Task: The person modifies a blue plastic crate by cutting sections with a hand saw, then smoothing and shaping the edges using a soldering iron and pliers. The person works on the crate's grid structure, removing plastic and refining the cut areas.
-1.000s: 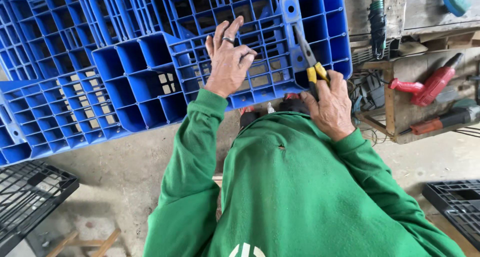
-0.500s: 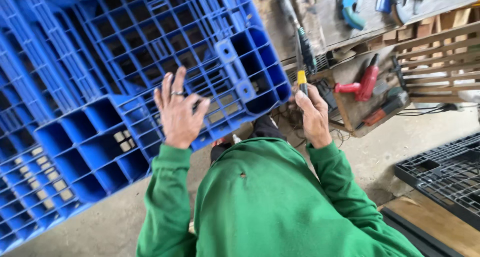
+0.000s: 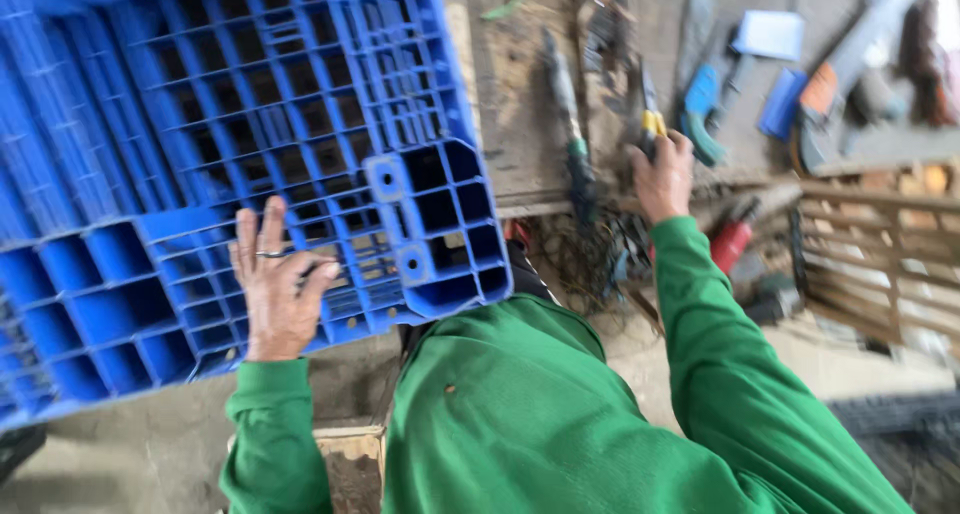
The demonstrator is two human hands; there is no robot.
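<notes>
My left hand (image 3: 277,289), with a ring on one finger, lies flat with fingers spread on the ribbed underside of a large blue plastic pallet (image 3: 250,154) that leans tilted in front of me. My right hand (image 3: 663,177) is stretched out to the wooden workbench (image 3: 520,104) and is closed around yellow-handled pliers (image 3: 650,114), whose jaws point away over the bench. Both arms wear green sleeves, and the view is blurred by motion.
Tools lie scattered on the bench: a blue-handled tool (image 3: 700,109), a long green-handled tool (image 3: 570,124) and a red power tool (image 3: 735,239) lower down. A wooden slatted pallet (image 3: 880,254) stands at the right, over a concrete floor (image 3: 150,454).
My right hand has carried the pliers away from the blue pallet and out over the workbench. My left hand stays pressed on the pallet. The view has swung right.
</notes>
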